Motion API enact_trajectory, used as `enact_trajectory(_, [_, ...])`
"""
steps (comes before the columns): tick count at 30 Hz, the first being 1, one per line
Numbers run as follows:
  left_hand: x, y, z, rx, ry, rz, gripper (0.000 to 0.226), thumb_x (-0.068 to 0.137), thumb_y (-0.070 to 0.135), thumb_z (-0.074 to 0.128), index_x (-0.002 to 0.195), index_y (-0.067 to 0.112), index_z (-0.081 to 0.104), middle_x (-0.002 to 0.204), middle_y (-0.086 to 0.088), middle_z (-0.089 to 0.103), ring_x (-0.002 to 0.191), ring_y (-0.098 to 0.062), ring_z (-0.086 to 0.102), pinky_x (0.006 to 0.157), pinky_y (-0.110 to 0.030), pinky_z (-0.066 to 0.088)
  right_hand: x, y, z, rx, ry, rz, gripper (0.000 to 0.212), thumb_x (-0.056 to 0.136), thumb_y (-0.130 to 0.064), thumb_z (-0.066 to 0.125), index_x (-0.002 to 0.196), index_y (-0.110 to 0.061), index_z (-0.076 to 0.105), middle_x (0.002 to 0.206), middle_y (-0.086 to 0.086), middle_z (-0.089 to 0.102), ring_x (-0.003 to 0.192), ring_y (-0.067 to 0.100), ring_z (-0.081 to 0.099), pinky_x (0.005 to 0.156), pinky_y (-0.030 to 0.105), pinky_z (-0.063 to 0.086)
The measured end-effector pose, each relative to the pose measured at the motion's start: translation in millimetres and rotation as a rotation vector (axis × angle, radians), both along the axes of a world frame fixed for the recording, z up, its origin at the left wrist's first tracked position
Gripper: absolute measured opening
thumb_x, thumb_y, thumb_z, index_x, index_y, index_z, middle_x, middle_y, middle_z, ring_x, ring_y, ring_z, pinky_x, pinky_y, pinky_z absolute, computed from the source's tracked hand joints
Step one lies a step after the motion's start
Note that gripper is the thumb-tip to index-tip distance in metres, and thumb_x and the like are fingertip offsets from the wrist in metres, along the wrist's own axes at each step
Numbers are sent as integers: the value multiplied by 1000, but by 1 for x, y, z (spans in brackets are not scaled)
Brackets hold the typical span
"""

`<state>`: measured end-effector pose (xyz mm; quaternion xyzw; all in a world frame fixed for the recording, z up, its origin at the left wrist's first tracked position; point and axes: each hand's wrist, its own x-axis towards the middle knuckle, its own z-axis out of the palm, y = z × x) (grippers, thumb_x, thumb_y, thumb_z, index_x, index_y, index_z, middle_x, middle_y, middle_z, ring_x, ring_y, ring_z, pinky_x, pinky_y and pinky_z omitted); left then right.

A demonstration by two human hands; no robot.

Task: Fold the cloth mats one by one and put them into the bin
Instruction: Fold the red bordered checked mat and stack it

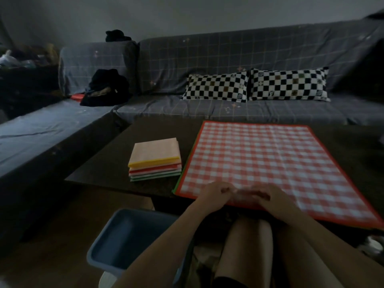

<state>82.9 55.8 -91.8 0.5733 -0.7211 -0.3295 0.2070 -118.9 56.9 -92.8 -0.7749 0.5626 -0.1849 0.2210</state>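
Red and white checks cover the cloth mat [268, 163] that lies flat on the right part of the dark counter [116, 154], its near edge hanging a little over the counter's near edge. Under its left side I see a thin green edge of another mat. I see both hands at this near edge, close to each other. The left hand [216, 194] has its fingers curled at the mat's border, and the right hand [270, 199] lies with fingers bent on the cloth. This part of the picture is blurred, so I cannot tell if either grip really pinches the mat or only touches it.

To the left of the spread mat, near the middle of the counter, stands a stack of folded mats [155, 159], yellow on top, then red, pink and green layers below. The stack is just beside the mat's left edge.

The blue bin [108, 254] is on the floor below the counter's near edge, to the left of my left forearm. Behind the counter is a grey sofa [228, 59] with two checkered pillows [255, 85].
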Motion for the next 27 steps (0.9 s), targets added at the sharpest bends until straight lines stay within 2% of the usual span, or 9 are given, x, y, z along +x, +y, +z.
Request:
enact_trajectory(3, [-7,3,0,-37,41,-63,21,91,30,60,109,24,70,123,8,61,109,-5,54,97,-22,43,-17,7,3,10,7,40,25,90,-24,59,114,-21,65,115,-12,54,110,4,46,90,-1,26])
enact_trajectory(5, [-9,5,0,-73,45,-89,21,86,32,67,104,24,72,120,11,61,98,7,50,84,-6,39,-23,9,4,37,-7,61,24,85,-30,65,109,-26,67,114,-18,53,108,0,48,90,6,33])
enact_trajectory(7, [-9,2,-2,-87,50,-108,22,81,30,73,102,23,72,118,13,59,90,13,47,70,2,35,-30,9,4,85,-17,70,29,80,-33,70,108,-28,67,119,-18,53,111,1,49,100,21,38])
enact_trajectory(9, [-8,0,-4,-84,70,-118,24,79,28,75,101,21,72,120,13,56,95,10,49,70,-2,36,-32,10,4,115,-39,70,36,76,-34,74,111,-28,66,123,-19,50,115,3,49,103,27,40])
enact_trajectory(13, [-9,-1,-6,-48,100,-97,33,73,28,80,103,16,72,122,10,56,105,2,50,77,-8,40,-33,10,3,128,-52,83,42,74,-29,76,114,-24,65,124,-22,45,113,-3,46,81,2,39])
enact_trajectory(15, [-8,-1,-6,-35,109,-103,37,71,28,81,104,16,71,122,10,55,106,1,51,86,-14,45,-35,10,2,127,-87,67,40,74,-30,76,113,-23,66,127,-21,48,109,-5,49,78,1,37])
enact_trajectory(19, [-8,0,-6,-42,61,-111,35,71,31,81,103,22,69,123,14,51,106,3,47,80,-10,40,-34,15,5,85,-83,64,22,81,-27,70,103,-24,71,121,-27,45,93,-20,42,74,-10,28])
enact_trajectory(22, [-10,0,-1,-2,64,-119,34,74,30,79,105,20,70,124,13,53,102,3,49,87,-15,44,-34,17,7,71,-99,59,14,84,-27,66,97,-26,72,121,-25,48,94,-18,41,75,-8,30])
enact_trajectory(27, [-14,1,14,-24,-71,-194,16,88,28,64,97,19,74,105,18,55,91,7,47,72,-7,30,-33,14,6,59,-62,6,18,86,-33,63,98,-24,72,125,-17,56,101,-6,49,70,2,35])
